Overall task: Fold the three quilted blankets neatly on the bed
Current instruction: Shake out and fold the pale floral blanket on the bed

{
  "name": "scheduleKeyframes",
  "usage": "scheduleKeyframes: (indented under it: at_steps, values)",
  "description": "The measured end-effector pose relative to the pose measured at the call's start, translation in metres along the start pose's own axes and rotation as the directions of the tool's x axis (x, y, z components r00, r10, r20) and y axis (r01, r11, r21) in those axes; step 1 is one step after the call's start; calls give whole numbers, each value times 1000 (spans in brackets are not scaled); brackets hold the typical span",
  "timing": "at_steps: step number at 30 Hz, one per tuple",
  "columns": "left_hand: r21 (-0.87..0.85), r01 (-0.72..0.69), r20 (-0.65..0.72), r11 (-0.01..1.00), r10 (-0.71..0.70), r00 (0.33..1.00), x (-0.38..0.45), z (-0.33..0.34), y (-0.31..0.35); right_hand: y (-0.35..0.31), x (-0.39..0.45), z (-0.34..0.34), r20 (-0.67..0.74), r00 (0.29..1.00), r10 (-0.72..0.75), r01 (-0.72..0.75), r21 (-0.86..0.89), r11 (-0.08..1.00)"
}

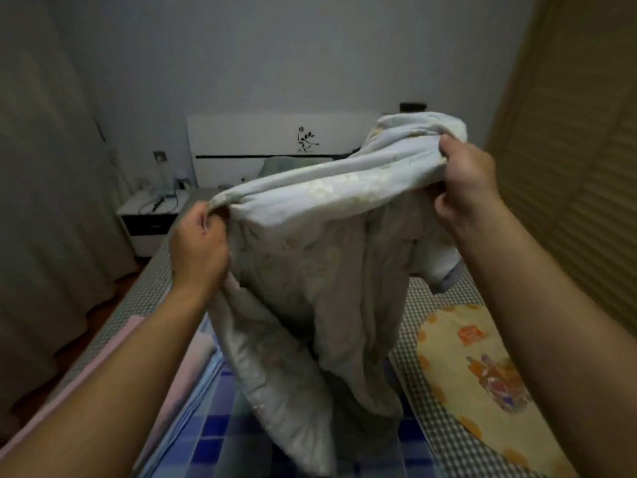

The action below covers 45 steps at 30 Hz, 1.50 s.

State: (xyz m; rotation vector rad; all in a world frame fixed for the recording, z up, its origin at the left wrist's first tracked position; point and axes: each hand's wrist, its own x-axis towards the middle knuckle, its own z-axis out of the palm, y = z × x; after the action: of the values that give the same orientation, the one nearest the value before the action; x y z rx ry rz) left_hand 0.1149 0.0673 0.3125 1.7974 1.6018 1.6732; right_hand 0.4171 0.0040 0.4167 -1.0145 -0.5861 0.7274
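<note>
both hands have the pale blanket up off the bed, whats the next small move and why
Probably spread the hands apart to pull the top edge taut. The left hand and right hand each grip the pale blanket along its upper edge, but the cloth between them sags and the rest hangs bunched and twisted down to the bed. Straightening that edge should let it hang flat before any fold.

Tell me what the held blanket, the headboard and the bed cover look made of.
Blanket: soft padded fabric, matte, probably cotton; it drapes and creases in thick folds.
Headboard: smooth white board, likely painted or laminated wood, with a printed motif.
Bed cover: woven checked cloth, matte.
</note>
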Motion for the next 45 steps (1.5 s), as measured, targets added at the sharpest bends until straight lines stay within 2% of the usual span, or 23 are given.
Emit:
scheduleKeyframes:
  at_steps: [2, 4, 6, 7, 9, 11, 14, 17, 19, 20, 22, 24, 26, 28, 30, 33, 35, 37, 39, 40, 41, 43, 45]
  values:
    - [272, -2, -5, 962, 3, 1000, 26, -6, -5, -8, 1, 9, 25, 999, -37, 41, -168, 985]
    - [408, 198, -70, 891, -186, 980, 44, -9, -17, -9, -3, 12, 33, 999, 34, -20, -353, 935]
    - [161, 411, 18, 897, -419, 908, 47, -2, -14, -7, -12, 15, 66, 992, 106, -70, -411, 909]
    - [-51, 492, 176, 869, -477, 861, 37, 4, -5, -6, -17, 16, 89, 987, 131, -83, -415, 906]
    - [-377, 572, 468, 729, -383, 796, -4, 17, 17, -7, -26, 18, 136, 973, 188, -118, -407, 906]
    - [-413, 445, 539, 795, -181, 823, -53, 24, 30, -10, -33, 20, 161, 957, 243, -176, -343, 922]
    - [-254, 177, 459, 951, -43, 888, -121, 34, 30, -12, -43, 19, 166, 885, 435, -420, -122, 899]
    - [-179, 27, 294, 984, 27, 956, -180, 41, 36, -9, -56, 18, 183, 841, 510, -529, 77, 845]
    - [-167, -146, 299, 975, 191, 935, -211, 48, 40, -8, -61, 21, 200, 836, 511, -544, 175, 821]
    - [-187, -147, 393, 971, 211, 895, -217, 51, 40, -9, -63, 23, 205, 839, 505, -542, 213, 813]
    - [-195, 42, 642, 980, 95, 761, -215, 56, 41, -11, -63, 27, 189, 855, 483, -518, 276, 810]
    - [-115, 151, 739, 982, -17, 673, -203, 67, 38, -17, -61, 29, 162, 871, 463, -490, 339, 803]
    - [-72, 167, 767, 983, -53, 640, -192, 74, 37, -21, -59, 27, 148, 877, 457, -476, 388, 789]
    - [-193, 211, 786, 958, 23, 617, -188, 78, 38, -23, -59, 24, 140, 881, 452, -468, 399, 788]
    - [-236, 215, 717, 948, 20, 697, -186, 75, 42, -20, -54, 17, 134, 889, 437, -452, 401, 796]
    - [-195, 313, 526, 930, -170, 833, -159, 56, 43, -16, -34, -8, 65, 922, 383, -383, 320, 867]
    - [-212, 362, 422, 908, -250, 872, -129, 39, 48, -13, -24, -33, 72, 937, 341, -345, 51, 937]
    - [-214, 410, 462, 886, -278, 842, -97, 28, 61, -8, -33, -55, 271, 923, 272, -178, -325, 929]
    - [-219, 391, 536, 894, -225, 814, -73, 29, 83, 8, -63, -59, 600, 759, 254, 199, -584, 787]
    - [-226, 343, 549, 912, -172, 818, -65, 32, 95, 23, -82, -55, 712, 643, 282, 407, -630, 662]
    - [-227, 262, 540, 938, -103, 835, -59, 36, 108, 44, -97, -51, 762, 588, 272, 592, -634, 497]
    - [-217, 70, 489, 974, 46, 871, -53, 39, 132, 74, -96, -47, 778, 621, 93, 728, -617, 299]
    - [-249, -27, 493, 968, 151, 857, -55, 35, 137, 64, -77, -52, 618, 785, -44, 590, -724, 358]
